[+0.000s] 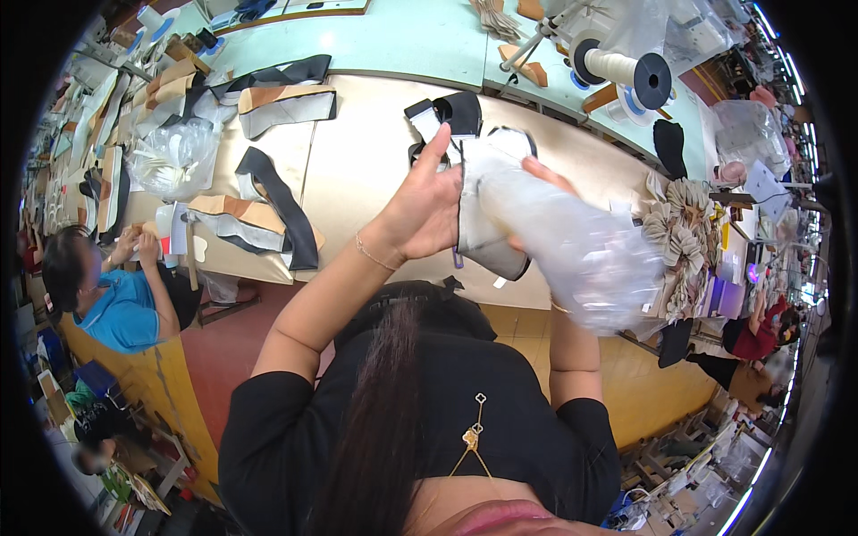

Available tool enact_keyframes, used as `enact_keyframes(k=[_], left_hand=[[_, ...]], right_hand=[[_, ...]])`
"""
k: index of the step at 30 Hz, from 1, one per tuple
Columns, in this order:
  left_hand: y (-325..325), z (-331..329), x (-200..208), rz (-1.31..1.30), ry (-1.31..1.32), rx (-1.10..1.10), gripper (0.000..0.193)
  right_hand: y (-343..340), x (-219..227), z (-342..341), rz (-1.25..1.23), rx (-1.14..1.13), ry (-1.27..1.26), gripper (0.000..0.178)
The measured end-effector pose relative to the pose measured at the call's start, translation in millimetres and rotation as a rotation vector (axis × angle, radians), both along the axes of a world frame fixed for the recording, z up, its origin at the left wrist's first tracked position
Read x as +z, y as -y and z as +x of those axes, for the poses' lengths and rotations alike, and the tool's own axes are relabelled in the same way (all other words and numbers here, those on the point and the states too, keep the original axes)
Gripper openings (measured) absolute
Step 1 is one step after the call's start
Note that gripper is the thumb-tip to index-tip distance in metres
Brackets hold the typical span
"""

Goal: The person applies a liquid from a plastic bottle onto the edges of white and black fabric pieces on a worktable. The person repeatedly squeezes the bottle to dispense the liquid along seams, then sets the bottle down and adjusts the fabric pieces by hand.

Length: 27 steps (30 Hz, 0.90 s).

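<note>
Above the near edge of the table, I hold a pale grey-white sewn piece with dark edging (pixel 485 234), which looks like a shoe or boot upper part. My left hand (pixel 425 207) grips its left side, thumb up and fingers partly behind it. On the other side, my right hand (pixel 547 179) is closed around it, mostly covered by a clear plastic bag (pixel 594 259). The bag hangs over my right wrist and is smeared by motion. Just beyond my left thumb lie black sewn pieces (pixel 460 112) on the table.
More cut pieces in tan, grey and black (pixel 286 105) lie on the beige table (pixel 357 134). At left is a plastic bag of pale strips (pixel 174 156); at right, a thread spool (pixel 617 67) and a heap of beige pieces (pixel 684 228). A co-worker in blue (pixel 121 308) sits at left.
</note>
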<state>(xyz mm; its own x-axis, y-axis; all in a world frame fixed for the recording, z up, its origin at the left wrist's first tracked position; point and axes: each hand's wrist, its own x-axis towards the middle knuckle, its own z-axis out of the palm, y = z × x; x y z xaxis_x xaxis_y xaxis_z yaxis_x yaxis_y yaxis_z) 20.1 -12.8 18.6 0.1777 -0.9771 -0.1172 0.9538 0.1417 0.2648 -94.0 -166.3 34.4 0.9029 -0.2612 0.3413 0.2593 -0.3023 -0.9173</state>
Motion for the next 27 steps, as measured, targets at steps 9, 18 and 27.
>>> enact_keyframes(k=[9, 18, 27], left_hand=[[2.0, 2.1, 1.7, 0.127, 0.054, 0.076, 0.085], [3.3, 6.2, -1.5, 0.145, 0.077, 0.098, 0.085], [4.2, 8.3, -3.7, 0.115, 0.118, 0.09, 0.087]], right_hand=[[2.0, -7.4, 17.9, 0.222, -0.063, 0.126, 0.067], [2.9, -0.8, 24.6, 0.334, -0.121, 0.022, 0.067], [4.5, -4.4, 36.0, 0.289, -0.248, 0.166, 0.065]])
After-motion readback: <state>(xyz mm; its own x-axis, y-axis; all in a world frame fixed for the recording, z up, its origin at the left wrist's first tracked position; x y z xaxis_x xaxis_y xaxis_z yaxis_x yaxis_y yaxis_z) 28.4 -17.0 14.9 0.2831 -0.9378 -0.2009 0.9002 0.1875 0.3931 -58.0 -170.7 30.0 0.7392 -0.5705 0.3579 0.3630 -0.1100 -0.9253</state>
